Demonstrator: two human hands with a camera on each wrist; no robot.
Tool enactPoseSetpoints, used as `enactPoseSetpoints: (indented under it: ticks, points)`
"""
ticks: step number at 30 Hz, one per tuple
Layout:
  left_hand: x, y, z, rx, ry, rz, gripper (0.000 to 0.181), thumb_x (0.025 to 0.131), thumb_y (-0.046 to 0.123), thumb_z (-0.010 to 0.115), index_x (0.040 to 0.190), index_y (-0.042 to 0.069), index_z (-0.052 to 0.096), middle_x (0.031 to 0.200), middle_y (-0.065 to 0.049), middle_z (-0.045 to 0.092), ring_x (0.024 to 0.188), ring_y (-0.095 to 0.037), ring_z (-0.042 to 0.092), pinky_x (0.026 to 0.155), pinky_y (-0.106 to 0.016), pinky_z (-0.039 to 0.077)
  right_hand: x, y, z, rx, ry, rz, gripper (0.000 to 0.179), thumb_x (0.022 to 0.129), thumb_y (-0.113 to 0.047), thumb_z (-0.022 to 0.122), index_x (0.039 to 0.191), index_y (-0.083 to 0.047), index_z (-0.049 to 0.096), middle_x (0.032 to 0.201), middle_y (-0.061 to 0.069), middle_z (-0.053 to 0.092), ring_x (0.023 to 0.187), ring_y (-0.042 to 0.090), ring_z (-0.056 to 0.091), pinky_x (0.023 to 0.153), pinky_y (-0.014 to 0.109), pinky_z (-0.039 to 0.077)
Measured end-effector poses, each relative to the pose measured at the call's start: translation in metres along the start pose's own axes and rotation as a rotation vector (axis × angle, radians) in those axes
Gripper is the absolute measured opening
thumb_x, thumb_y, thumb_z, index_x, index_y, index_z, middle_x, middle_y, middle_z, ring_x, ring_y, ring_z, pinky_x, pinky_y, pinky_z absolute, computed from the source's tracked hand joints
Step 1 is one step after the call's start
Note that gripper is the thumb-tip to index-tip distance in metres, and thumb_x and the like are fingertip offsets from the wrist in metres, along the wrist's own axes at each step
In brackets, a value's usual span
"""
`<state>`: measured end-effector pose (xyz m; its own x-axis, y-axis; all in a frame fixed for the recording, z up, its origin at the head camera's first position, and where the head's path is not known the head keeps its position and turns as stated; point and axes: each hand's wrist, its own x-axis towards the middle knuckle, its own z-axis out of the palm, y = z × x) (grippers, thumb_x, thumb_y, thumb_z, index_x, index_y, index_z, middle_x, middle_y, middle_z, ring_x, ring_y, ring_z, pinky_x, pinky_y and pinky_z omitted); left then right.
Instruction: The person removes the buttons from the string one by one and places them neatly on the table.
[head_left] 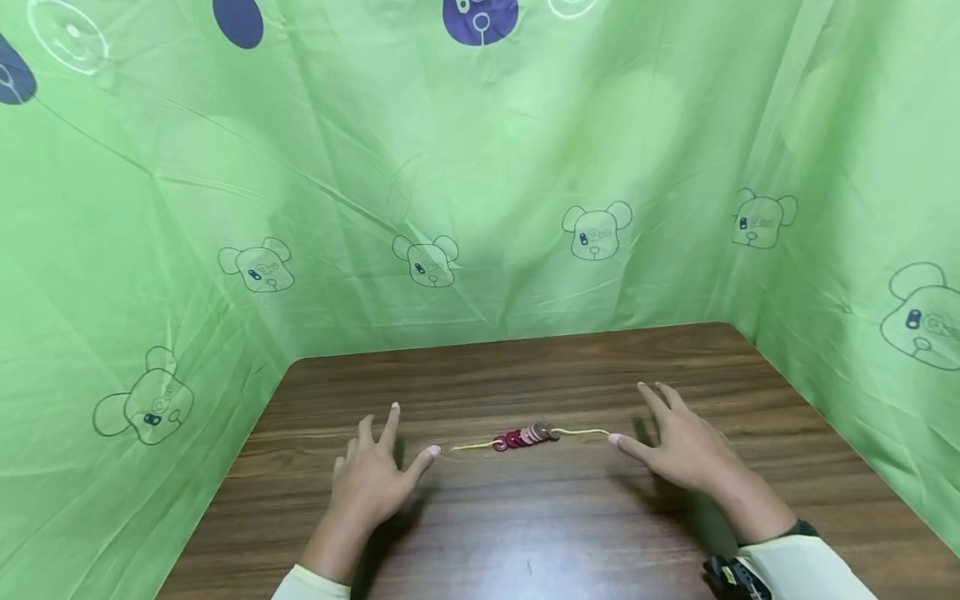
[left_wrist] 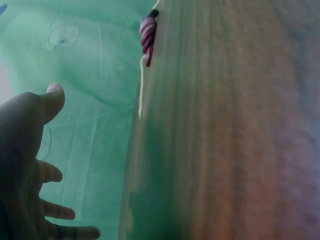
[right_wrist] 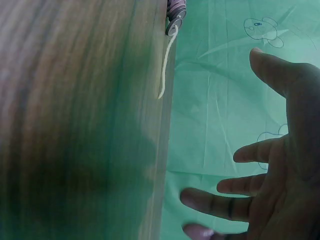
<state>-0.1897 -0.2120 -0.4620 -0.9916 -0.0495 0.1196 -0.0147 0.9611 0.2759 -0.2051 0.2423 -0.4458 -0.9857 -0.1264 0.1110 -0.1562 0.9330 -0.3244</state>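
A yellow string (head_left: 581,432) lies across the wooden table, threaded through a row of round, flat discs that look like buttons (head_left: 525,436). Their colours run from dark red at the left to pink and brown at the right. My left hand (head_left: 375,479) is spread beside the string's left end, thumb pointing at it, holding nothing. On the other side my right hand (head_left: 686,446) is spread too, its thumb tip right by the string's right end. Both wrist views show the string's ends (left_wrist: 141,95) lying loose, apart from the fingers.
The dark wooden table (head_left: 480,533) has its far edge against a green curtain (head_left: 495,167) printed with mouse-like heads. The curtain also hangs along the left and right sides. A black strap with a device (head_left: 735,577) is on the right wrist.
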Motion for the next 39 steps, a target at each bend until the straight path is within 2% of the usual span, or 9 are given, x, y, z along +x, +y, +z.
enactPoseSetpoints:
  ticks: [4, 7, 10, 14, 18, 21, 27, 32, 39]
  points:
    - [0.007, 0.009, 0.0, -0.027, -0.016, 0.057, 0.109, 0.095, 0.091, 0.047, 0.176, 0.023, 0.022, 0.167, -0.034, 0.036, 0.133, -0.059, 0.06, 0.091, -0.071, 0.057, 0.006, -0.006, -0.002, 0.036, -0.022, -0.024, 0.113, 0.094, -0.081, 0.063, 0.172, -0.007, 0.029, 0.171, 0.035, 0.031, 0.135, 0.069, 0.054, 0.096, 0.085, 0.047]
    - [0.012, 0.015, 0.002, -0.071, -0.042, 0.095, 0.108, 0.093, 0.091, 0.05, 0.176, 0.026, 0.022, 0.167, -0.034, 0.035, 0.121, -0.06, 0.066, 0.087, -0.069, 0.06, 0.012, -0.01, -0.001, 0.109, -0.03, -0.059, 0.11, 0.094, -0.076, 0.069, 0.171, -0.007, 0.031, 0.168, 0.035, 0.036, 0.138, 0.066, 0.053, 0.1, 0.084, 0.047]
    - [0.015, 0.022, 0.003, -0.146, -0.072, 0.136, 0.105, 0.094, 0.082, 0.062, 0.175, 0.03, 0.023, 0.168, -0.033, 0.033, 0.117, -0.06, 0.068, 0.09, -0.07, 0.06, 0.018, -0.014, 0.002, 0.227, -0.048, -0.101, 0.106, 0.094, -0.066, 0.077, 0.169, -0.005, 0.034, 0.165, 0.034, 0.04, 0.138, 0.062, 0.055, 0.104, 0.08, 0.048]
    - [0.018, 0.033, 0.007, -0.266, -0.102, 0.193, 0.103, 0.093, 0.061, 0.081, 0.175, 0.032, 0.026, 0.168, -0.03, 0.033, 0.118, -0.052, 0.07, 0.098, -0.067, 0.059, 0.023, -0.016, 0.007, 0.376, -0.073, -0.128, 0.103, 0.092, -0.051, 0.086, 0.167, -0.002, 0.036, 0.161, 0.032, 0.043, 0.138, 0.057, 0.056, 0.108, 0.074, 0.049]
    - [0.022, 0.044, 0.011, -0.353, -0.123, 0.233, 0.103, 0.091, 0.044, 0.09, 0.174, 0.029, 0.03, 0.168, -0.027, 0.035, 0.128, -0.049, 0.066, 0.108, -0.065, 0.055, 0.028, -0.015, 0.013, 0.574, -0.148, -0.111, 0.103, 0.091, -0.036, 0.09, 0.168, -0.004, 0.032, 0.165, 0.035, 0.032, 0.098, 0.049, 0.071, 0.081, 0.058, 0.064]
    - [0.025, 0.05, 0.014, -0.388, -0.152, 0.239, 0.102, 0.089, 0.041, 0.091, 0.173, 0.029, 0.033, 0.167, -0.024, 0.036, 0.133, -0.047, 0.063, 0.111, -0.064, 0.053, 0.035, -0.016, 0.02, 0.699, -0.225, -0.084, 0.104, 0.09, -0.029, 0.091, 0.17, -0.006, 0.027, 0.165, 0.038, 0.024, 0.07, 0.034, 0.067, 0.057, 0.043, 0.062]
    - [0.032, 0.057, 0.026, -0.449, -0.216, 0.25, 0.099, 0.089, 0.043, 0.091, 0.171, 0.025, 0.039, 0.154, -0.021, 0.046, 0.131, -0.042, 0.062, 0.112, -0.062, 0.053, 0.048, -0.024, 0.034, 0.705, -0.279, -0.081, 0.099, 0.09, -0.027, 0.092, 0.168, -0.008, 0.034, 0.156, 0.04, 0.034, 0.07, 0.027, 0.066, 0.057, 0.038, 0.062]
    - [0.036, 0.063, 0.037, -0.492, -0.247, 0.278, 0.096, 0.089, 0.042, 0.091, 0.168, 0.017, 0.044, 0.137, -0.021, 0.049, 0.117, -0.037, 0.061, 0.106, -0.059, 0.054, 0.055, -0.036, 0.044, 0.716, -0.32, -0.079, 0.097, 0.09, -0.025, 0.092, 0.168, -0.009, 0.036, 0.152, 0.036, 0.037, 0.07, 0.026, 0.066, 0.055, 0.039, 0.061]
    - [0.036, 0.076, 0.05, -0.494, -0.23, 0.283, 0.096, 0.085, 0.037, 0.095, 0.165, 0.012, 0.048, 0.142, -0.025, 0.049, 0.122, -0.04, 0.062, 0.108, -0.061, 0.053, 0.064, -0.05, 0.057, 0.721, -0.342, -0.073, 0.096, 0.088, -0.019, 0.092, 0.167, -0.01, 0.038, 0.152, 0.034, 0.041, 0.068, 0.025, 0.067, 0.053, 0.039, 0.059]
